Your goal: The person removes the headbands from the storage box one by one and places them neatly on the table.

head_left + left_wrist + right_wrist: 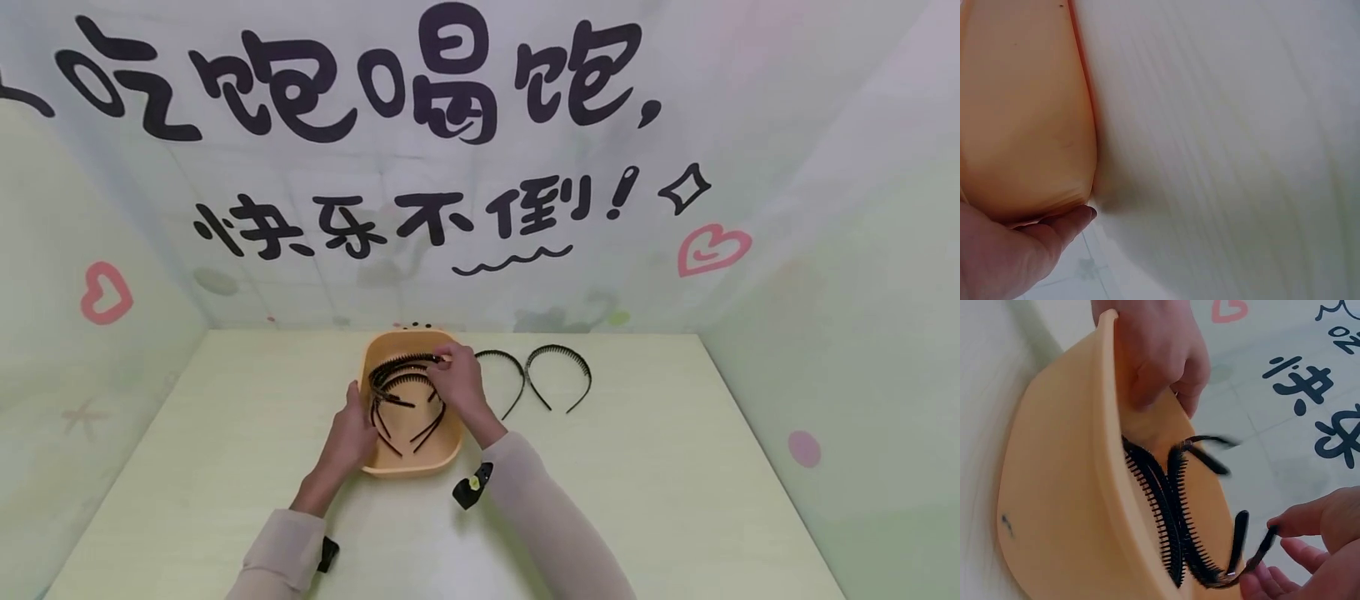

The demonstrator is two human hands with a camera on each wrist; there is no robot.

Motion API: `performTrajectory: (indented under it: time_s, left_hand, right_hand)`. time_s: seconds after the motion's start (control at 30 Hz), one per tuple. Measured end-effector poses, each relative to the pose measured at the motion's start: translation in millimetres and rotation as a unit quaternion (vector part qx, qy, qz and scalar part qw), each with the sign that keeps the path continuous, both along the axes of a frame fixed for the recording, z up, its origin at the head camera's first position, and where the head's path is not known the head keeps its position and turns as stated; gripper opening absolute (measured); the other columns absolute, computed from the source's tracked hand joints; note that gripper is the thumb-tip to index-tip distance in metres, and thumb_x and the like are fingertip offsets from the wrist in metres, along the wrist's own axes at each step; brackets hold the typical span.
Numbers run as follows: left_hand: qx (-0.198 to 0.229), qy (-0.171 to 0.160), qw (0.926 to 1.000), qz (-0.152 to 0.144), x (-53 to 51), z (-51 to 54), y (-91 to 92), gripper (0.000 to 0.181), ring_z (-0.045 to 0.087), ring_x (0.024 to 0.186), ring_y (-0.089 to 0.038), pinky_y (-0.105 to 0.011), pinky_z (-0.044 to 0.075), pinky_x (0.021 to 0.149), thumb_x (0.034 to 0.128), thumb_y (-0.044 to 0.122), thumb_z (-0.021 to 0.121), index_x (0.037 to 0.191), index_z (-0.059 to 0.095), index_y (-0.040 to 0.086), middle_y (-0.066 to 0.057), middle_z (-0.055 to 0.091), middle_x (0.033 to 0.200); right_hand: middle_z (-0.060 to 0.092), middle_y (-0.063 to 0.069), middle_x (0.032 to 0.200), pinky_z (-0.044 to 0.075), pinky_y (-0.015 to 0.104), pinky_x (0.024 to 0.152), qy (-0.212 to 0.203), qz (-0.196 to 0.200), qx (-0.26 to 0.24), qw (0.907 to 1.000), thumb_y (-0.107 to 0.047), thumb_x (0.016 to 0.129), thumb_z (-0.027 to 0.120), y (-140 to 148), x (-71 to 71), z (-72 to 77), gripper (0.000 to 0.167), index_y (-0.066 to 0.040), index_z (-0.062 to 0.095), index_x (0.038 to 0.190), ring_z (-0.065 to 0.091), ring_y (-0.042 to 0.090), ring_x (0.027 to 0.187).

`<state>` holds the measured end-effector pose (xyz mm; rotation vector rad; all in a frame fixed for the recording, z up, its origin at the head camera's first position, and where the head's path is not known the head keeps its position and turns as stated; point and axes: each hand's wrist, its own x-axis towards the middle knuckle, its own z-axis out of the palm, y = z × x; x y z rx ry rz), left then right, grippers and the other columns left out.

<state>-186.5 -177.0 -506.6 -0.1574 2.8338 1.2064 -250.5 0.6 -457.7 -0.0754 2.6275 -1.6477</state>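
Observation:
An orange plastic bin (408, 472) stands on the table with several black toothed headbands (406, 382) inside it. My left hand (351, 433) grips the bin's left wall; in the right wrist view its fingers (1163, 369) reach over that wall. At the bin's far right, my right hand (459, 382) pinches one end of a black headband (1264, 545) between thumb and fingers. The held headband lies partly over the others, and its teeth show in the right wrist view. Only the bin's outer wall (1029, 112) shows in the left wrist view.
Two more black headbands lie on the table (637, 475) to the right of the bin, one (558, 348) whole in view and one (517, 367) partly behind my right hand. A printed wall (450, 300) rises behind the table.

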Motion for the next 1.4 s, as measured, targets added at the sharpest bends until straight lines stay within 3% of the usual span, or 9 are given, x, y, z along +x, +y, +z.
performTrajectory:
  time_s: [0.17, 0.43, 0.73, 0.97, 1.13, 1.23, 1.4]
  left_hand:
    - [0.004, -0.012, 0.9999, 0.004, 2.2, -2.6, 1.0, 0.075, 0.065, 0.094, -0.039, -0.040, 0.054, 0.068, 0.0889, -0.010, 0.041, 0.153, 0.002, -0.011, -0.045, 0.050, 0.127]
    - [-0.003, -0.002, 1.0000, 0.004, -0.1, 0.3, -0.4, 0.076, 0.063, 0.106, -0.045, -0.045, 0.055, 0.076, 0.0892, -0.010, 0.044, 0.153, 0.003, -0.011, -0.045, 0.047, 0.132]
    - [-0.006, -0.001, 1.0000, -0.001, -1.6, 0.9, -2.3, 0.076, 0.064, 0.076, -0.032, -0.038, 0.049, 0.060, 0.0877, -0.009, 0.043, 0.152, 0.003, -0.013, -0.044, 0.059, 0.111]
    - [-0.006, -0.003, 1.0000, 0.000, -2.1, -2.2, 0.0, 0.076, 0.062, 0.077, -0.031, -0.037, 0.048, 0.062, 0.0865, -0.009, 0.043, 0.152, 0.004, -0.011, -0.044, 0.057, 0.117]
    - [0.001, -0.006, 1.0000, -0.001, -2.4, -2.2, 2.1, 0.079, 0.062, 0.078, -0.030, -0.034, 0.047, 0.060, 0.0849, -0.011, 0.044, 0.153, 0.004, -0.010, -0.044, 0.056, 0.119]
    - [0.006, -0.007, 1.0000, -0.003, -2.4, -1.1, 1.7, 0.081, 0.061, 0.072, -0.029, -0.035, 0.047, 0.058, 0.0843, -0.011, 0.045, 0.153, 0.002, -0.010, -0.041, 0.061, 0.107]
    - [0.004, -0.010, 0.9999, 0.001, -1.0, 0.5, -0.7, 0.083, 0.059, 0.068, -0.028, -0.035, 0.046, 0.057, 0.0827, -0.011, 0.046, 0.153, 0.002, -0.010, -0.034, 0.063, 0.093]
  right_hand:
    - [0.055, 0.018, 0.132, 0.056, 0.035, 0.079, -0.015, -0.011, -0.014, 0.9997, -0.002, 0.088, 0.070, -2, 1.4, -4.1, 0.032, 0.000, 0.066, 0.120, 0.061, 0.031, 0.113]
    - [0.065, 0.018, 0.125, 0.055, 0.038, 0.087, -0.041, 0.008, -0.016, 0.9990, -0.002, 0.082, 0.077, -2, -1.6, 2.7, 0.040, -0.002, 0.067, 0.121, 0.060, 0.032, 0.116]
    - [0.067, 0.015, 0.118, 0.056, 0.030, 0.072, -0.070, -0.004, -0.055, 0.9960, -0.008, 0.086, 0.074, -4, -4.1, 1.4, 0.031, -0.002, 0.069, 0.116, 0.068, 0.020, 0.091]
    - [0.065, 0.015, 0.115, 0.057, 0.029, 0.070, -0.067, -0.008, -0.054, 0.9963, -0.005, 0.084, 0.075, -10, -2.8, -1.1, 0.035, -0.002, 0.066, 0.118, 0.068, 0.022, 0.091]
    - [0.070, 0.011, 0.102, 0.055, 0.025, 0.064, -0.029, -0.003, 0.013, 0.9995, -0.015, 0.090, 0.072, -6, -3.9, -0.6, 0.028, -0.003, 0.069, 0.115, 0.066, 0.019, 0.086]
    - [0.073, 0.008, 0.095, 0.053, 0.025, 0.061, -0.008, 0.000, 0.067, 0.9977, -0.019, 0.091, 0.071, -2, -5.9, -2.0, 0.022, -0.005, 0.073, 0.108, 0.068, 0.016, 0.076]
    - [0.074, 0.008, 0.090, 0.052, 0.025, 0.055, -0.023, 0.014, 0.100, 0.9946, -0.016, 0.090, 0.072, 2, -7.4, -4.1, 0.026, -0.004, 0.070, 0.113, 0.066, 0.012, 0.062]
